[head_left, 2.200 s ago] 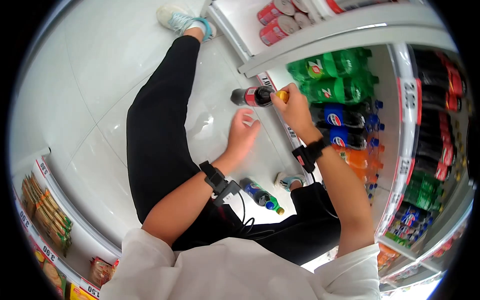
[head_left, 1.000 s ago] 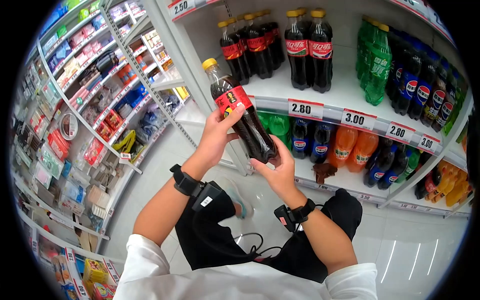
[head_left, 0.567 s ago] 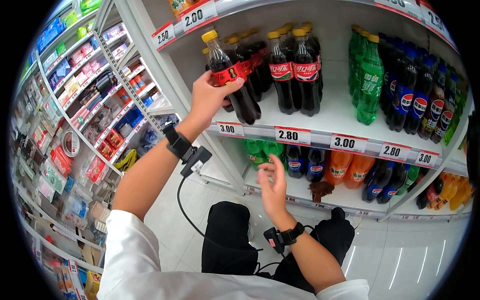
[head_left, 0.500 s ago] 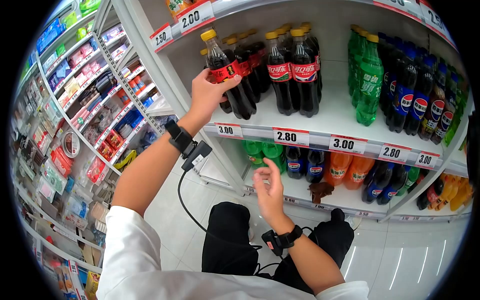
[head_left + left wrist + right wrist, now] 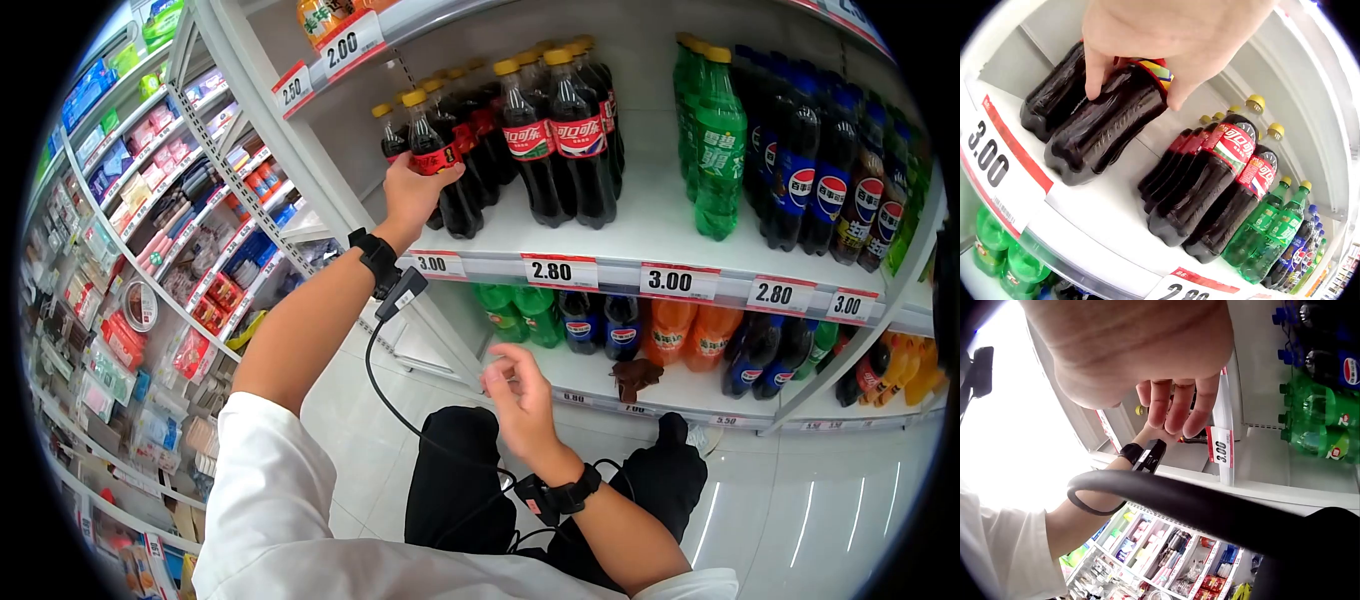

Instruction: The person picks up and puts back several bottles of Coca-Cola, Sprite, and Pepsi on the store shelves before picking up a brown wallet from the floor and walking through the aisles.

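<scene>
Gripping a cola bottle [image 5: 457, 208], our left hand [image 5: 413, 192] curls round it, upper middle. Our right hand [image 5: 520, 397] hangs loose, lower middle.

Green soda btls [image 5: 720, 140] upper right, w/ Pepsi btls [image 5: 797, 185] just beside; price tags [image 5: 560, 270] along shelf [image 5: 650, 228] edge, centre; orange btls [image 5: 690, 335] below; snack racks [image 5: 150, 250] far left.

Shop aisle; white metal shelving unit [image 5: 650, 225] straight ahead, white back panel [image 5: 650, 90] behind it; red-and-white price labels [image 5: 560, 271] along shelf edge; lower shelf [image 5: 585, 372] beneath, close to floor; glossy white tiled floor [image 5: 740, 500], bright streaks of reflected light [image 5: 805, 510] at right; second run of shelves [image 5: 150, 260] receding at left, perforated upright [image 5: 222, 160] at near end; lighting bright, even
</scene>
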The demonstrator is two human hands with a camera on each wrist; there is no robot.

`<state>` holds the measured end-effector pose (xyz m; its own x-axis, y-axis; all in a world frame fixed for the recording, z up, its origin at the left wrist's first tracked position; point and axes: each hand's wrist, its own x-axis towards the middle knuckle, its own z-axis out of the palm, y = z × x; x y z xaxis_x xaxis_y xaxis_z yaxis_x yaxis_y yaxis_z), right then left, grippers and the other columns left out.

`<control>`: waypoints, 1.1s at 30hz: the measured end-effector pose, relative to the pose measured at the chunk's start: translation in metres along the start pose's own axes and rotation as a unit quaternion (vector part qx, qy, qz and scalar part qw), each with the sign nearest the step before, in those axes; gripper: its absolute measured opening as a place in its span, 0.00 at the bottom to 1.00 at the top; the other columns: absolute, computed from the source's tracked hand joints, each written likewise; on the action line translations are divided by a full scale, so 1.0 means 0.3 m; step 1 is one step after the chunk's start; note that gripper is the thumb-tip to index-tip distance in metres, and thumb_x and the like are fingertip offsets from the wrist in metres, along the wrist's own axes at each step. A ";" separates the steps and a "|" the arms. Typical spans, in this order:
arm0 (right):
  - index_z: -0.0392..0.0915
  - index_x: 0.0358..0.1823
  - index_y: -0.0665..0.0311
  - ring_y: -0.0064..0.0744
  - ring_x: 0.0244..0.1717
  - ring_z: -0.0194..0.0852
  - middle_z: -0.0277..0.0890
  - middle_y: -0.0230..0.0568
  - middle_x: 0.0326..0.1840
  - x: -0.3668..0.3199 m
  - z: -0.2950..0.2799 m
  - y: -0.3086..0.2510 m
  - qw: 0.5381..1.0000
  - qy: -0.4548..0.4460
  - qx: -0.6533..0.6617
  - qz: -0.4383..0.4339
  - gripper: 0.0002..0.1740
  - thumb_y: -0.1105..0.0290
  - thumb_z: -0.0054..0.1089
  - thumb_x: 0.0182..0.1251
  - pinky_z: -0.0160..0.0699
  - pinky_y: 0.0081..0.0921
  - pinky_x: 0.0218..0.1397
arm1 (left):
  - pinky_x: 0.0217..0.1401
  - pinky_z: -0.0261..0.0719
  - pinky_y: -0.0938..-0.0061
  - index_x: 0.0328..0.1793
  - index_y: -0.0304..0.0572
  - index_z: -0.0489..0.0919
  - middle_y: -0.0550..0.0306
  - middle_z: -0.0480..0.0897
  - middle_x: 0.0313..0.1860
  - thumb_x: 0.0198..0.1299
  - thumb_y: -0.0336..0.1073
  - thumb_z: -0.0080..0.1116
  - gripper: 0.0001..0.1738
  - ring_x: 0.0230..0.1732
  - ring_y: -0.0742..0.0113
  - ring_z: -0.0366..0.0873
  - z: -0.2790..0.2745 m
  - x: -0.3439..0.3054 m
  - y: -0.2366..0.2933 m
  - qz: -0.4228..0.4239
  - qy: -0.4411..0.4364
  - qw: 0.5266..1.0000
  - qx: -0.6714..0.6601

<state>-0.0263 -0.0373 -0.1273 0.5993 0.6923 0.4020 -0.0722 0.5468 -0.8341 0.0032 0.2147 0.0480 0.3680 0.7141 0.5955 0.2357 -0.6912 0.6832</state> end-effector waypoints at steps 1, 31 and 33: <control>0.72 0.55 0.67 0.25 0.37 0.74 0.77 0.37 0.37 -0.004 -0.001 -0.006 1.000 -0.003 -0.001 -0.001 0.16 0.67 0.56 0.71 0.75 0.25 0.42 | 0.43 0.79 0.73 0.47 0.31 0.79 0.52 0.86 0.39 0.44 0.40 0.78 0.28 0.37 0.70 0.82 0.006 -0.003 0.008 -0.011 0.001 1.000 -0.005; 0.74 0.48 0.67 0.23 0.30 0.73 0.74 0.34 0.29 -0.021 0.025 -0.011 0.999 -0.043 -0.024 -0.010 0.11 0.67 0.54 0.72 0.72 0.21 0.34 | 0.51 0.79 0.65 0.62 0.22 0.70 0.41 0.85 0.40 0.41 0.42 0.79 0.45 0.43 0.51 0.83 0.108 0.060 -0.101 0.058 0.104 0.991 0.058; 0.74 0.48 0.67 0.23 0.30 0.73 0.73 0.34 0.29 -0.022 0.027 -0.009 0.999 -0.046 -0.025 -0.007 0.11 0.67 0.54 0.72 0.72 0.21 0.33 | 0.52 0.79 0.64 0.62 0.21 0.69 0.40 0.84 0.41 0.41 0.42 0.80 0.46 0.44 0.50 0.83 0.110 0.062 -0.104 0.060 0.107 0.991 0.050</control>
<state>-0.0364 -0.0396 -0.1246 0.5232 0.7270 0.4447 -0.0229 0.5336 -0.8455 0.0323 0.2458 0.0238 0.2032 0.6253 0.7535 0.2932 -0.7731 0.5624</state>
